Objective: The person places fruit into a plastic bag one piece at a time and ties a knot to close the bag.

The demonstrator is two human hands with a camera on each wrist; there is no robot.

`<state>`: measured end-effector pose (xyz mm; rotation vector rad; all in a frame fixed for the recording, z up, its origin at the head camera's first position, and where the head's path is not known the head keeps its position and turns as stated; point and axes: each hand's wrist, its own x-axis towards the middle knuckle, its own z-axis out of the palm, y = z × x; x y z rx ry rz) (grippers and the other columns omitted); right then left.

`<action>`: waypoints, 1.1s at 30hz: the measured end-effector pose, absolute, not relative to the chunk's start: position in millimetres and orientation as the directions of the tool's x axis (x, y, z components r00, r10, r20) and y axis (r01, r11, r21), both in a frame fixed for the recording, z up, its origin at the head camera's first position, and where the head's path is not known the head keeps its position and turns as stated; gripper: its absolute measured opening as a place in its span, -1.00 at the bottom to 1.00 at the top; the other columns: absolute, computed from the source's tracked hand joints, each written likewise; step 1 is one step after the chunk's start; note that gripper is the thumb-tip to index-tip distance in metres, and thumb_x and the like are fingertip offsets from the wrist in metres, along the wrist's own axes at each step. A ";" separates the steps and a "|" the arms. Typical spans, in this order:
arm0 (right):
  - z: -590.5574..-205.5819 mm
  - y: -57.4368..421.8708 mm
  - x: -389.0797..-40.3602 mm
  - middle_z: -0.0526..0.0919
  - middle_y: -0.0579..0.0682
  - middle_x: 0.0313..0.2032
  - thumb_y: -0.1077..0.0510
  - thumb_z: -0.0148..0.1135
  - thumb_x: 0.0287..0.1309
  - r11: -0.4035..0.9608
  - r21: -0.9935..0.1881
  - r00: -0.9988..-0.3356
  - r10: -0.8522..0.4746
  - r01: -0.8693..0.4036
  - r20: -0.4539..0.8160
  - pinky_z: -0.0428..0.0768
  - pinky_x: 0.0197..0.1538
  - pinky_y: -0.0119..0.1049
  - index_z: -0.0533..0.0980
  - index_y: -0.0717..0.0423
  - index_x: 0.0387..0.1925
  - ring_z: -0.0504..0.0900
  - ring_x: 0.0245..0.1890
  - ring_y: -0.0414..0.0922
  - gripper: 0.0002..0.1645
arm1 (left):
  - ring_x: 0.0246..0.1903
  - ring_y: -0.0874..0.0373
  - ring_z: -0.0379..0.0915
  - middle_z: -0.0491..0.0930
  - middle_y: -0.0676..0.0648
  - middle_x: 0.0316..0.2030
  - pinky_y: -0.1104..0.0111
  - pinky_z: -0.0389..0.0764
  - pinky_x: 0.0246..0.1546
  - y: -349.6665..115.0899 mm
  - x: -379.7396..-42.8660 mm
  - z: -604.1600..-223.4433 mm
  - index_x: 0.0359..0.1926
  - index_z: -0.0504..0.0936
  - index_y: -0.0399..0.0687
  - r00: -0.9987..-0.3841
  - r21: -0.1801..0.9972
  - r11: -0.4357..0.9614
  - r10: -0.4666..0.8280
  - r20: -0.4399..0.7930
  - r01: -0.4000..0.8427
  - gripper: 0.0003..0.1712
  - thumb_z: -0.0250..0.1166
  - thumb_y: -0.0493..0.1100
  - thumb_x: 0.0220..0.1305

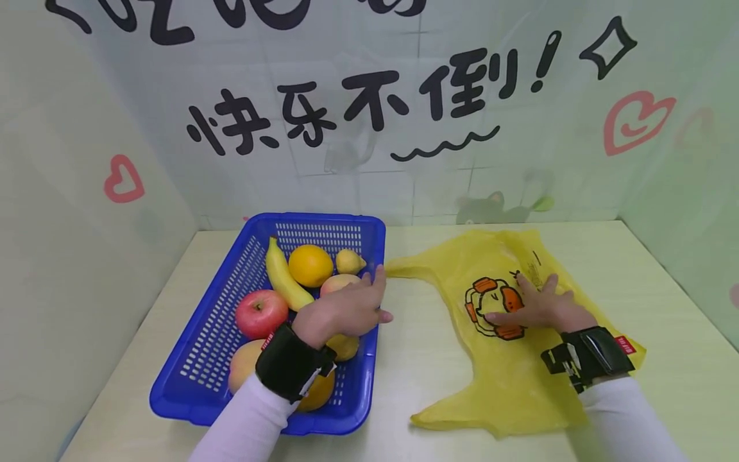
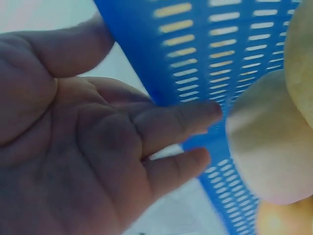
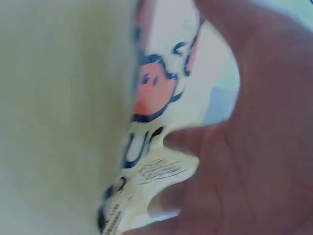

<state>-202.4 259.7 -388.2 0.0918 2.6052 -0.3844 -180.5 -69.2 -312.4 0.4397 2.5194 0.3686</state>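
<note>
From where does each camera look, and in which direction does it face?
Head: on the person's head, facing forward and down at basket and bag; left hand, right hand, both sleeves show.
Left wrist: worn there, facing basket and fruit; palm and fingers show.
Right wrist: worn there, facing the bag's print; part of right hand shows.
Head and left wrist share the basket.

Beyond the left hand (image 1: 349,308), black lettering (image 1: 374,109) is crossing the wall (image 1: 346,196). Farther left, a red heart (image 1: 123,196) is showing.

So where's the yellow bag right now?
In the head view, the yellow bag lies spread on the table to the right of the blue basket, beneath the person's right hand.
</note>
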 end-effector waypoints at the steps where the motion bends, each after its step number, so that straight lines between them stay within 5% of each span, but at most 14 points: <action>1: -386.7 259.6 -203.0 -0.36 0.75 0.33 -0.66 0.12 -0.07 0.959 -0.258 -0.883 -0.015 0.120 -0.469 0.10 0.16 0.62 -0.15 0.31 0.50 -0.17 0.24 0.81 0.50 | 0.55 -0.10 -0.16 -0.12 -0.27 0.55 0.02 -0.05 0.53 -67.0 -178.1 -312.2 0.57 -0.26 -0.10 -0.802 0.329 0.913 0.380 -0.461 0.243 -0.11 0.04 0.02 0.48; 6: -387.2 257.1 -208.1 -0.17 0.71 0.35 -0.52 0.13 0.11 0.965 -0.263 -0.917 -0.096 0.010 -0.388 0.05 0.25 0.55 -0.01 0.40 0.46 -0.13 0.33 0.69 0.31 | 0.53 -0.18 -0.11 -0.15 -0.37 0.53 -0.02 -0.06 0.52 -58.5 -168.2 -311.9 0.55 -0.08 -0.19 -0.833 0.242 0.925 0.372 -0.408 0.294 -0.23 0.04 -0.09 0.49; 15: -399.1 251.1 -209.4 -0.43 0.62 0.40 -0.53 0.26 -0.03 0.958 -0.283 -0.861 -0.111 0.039 -0.495 0.12 0.22 0.56 -0.20 0.28 0.52 -0.31 0.35 0.69 0.47 | 0.54 -0.16 -0.09 -0.11 -0.30 0.55 -0.02 0.00 0.51 -49.8 -151.4 -310.8 0.52 0.09 -0.13 -0.850 0.094 0.913 0.405 -0.337 0.397 -0.31 0.03 -0.04 0.49; 21: -393.5 249.7 -212.2 -0.34 0.65 0.39 -0.58 0.25 -0.09 0.971 -0.237 -0.875 -0.088 0.031 -0.477 0.15 0.20 0.56 -0.11 0.28 0.51 -0.16 0.32 0.71 0.47 | 0.54 -0.07 -0.07 -0.03 -0.20 0.55 0.02 0.03 0.52 -27.1 -117.5 -308.8 0.52 0.12 -0.03 -0.808 -0.081 0.842 0.479 -0.344 0.534 -0.29 0.07 0.02 0.46; 25: -383.5 247.1 -213.9 -0.20 0.71 0.36 -0.49 0.22 0.06 0.972 -0.233 -0.897 -0.113 -0.011 -0.428 0.21 0.16 0.54 0.03 0.41 0.45 -0.07 0.29 0.73 0.32 | 0.52 -0.02 0.02 0.01 -0.15 0.54 0.05 0.10 0.50 -13.4 -97.1 -310.5 0.52 0.12 0.01 -0.791 -0.137 0.810 0.495 -0.360 0.570 -0.26 0.10 0.07 0.42; 27: -380.3 242.9 -215.3 0.28 0.67 0.15 -0.37 0.20 0.18 0.964 -0.258 -0.913 -0.162 -0.065 -0.375 0.48 0.03 0.31 0.35 0.47 0.21 0.33 0.13 0.59 0.01 | 0.51 -0.02 0.05 0.03 -0.13 0.54 0.05 0.12 0.49 -7.9 -89.1 -312.3 0.52 0.10 0.03 -0.791 -0.167 0.800 0.493 -0.362 0.576 -0.27 0.06 0.10 0.44; 29: -379.1 236.1 -216.9 0.55 0.39 -0.30 -0.28 0.20 0.23 0.950 -0.292 -0.920 -0.212 -0.115 -0.328 0.57 -0.25 -0.02 0.55 0.37 -0.23 0.58 -0.25 0.29 -0.31 | 0.50 -0.01 0.08 0.06 -0.10 0.54 0.06 0.14 0.48 -1.5 -81.8 -315.1 0.53 0.10 0.07 -0.795 -0.192 0.793 0.495 -0.351 0.578 -0.32 -0.01 0.08 0.49; 31: -380.3 228.4 -219.0 0.38 0.03 -0.64 -0.28 0.21 0.22 0.932 -0.330 -0.914 -0.256 -0.147 -0.315 0.39 -0.46 -0.26 0.45 0.17 -0.57 0.43 -0.59 -0.03 -0.40 | 0.48 0.00 0.13 0.10 -0.08 0.52 0.08 0.20 0.46 6.4 -75.0 -319.9 0.52 0.11 0.09 -0.799 -0.208 0.785 0.507 -0.325 0.583 -0.36 -0.09 0.09 0.52; 33: -382.9 221.0 -221.4 0.23 -0.13 -0.70 -0.35 0.22 0.18 0.922 -0.358 -0.900 -0.277 -0.149 -0.337 0.27 -0.51 -0.35 0.36 0.04 -0.66 0.30 -0.66 -0.17 -0.37 | 0.41 0.02 0.27 0.23 -0.08 0.47 0.13 0.33 0.38 17.2 -67.9 -327.4 0.49 0.21 0.06 -0.810 -0.215 0.786 0.531 -0.247 0.580 -0.40 -0.09 0.09 0.52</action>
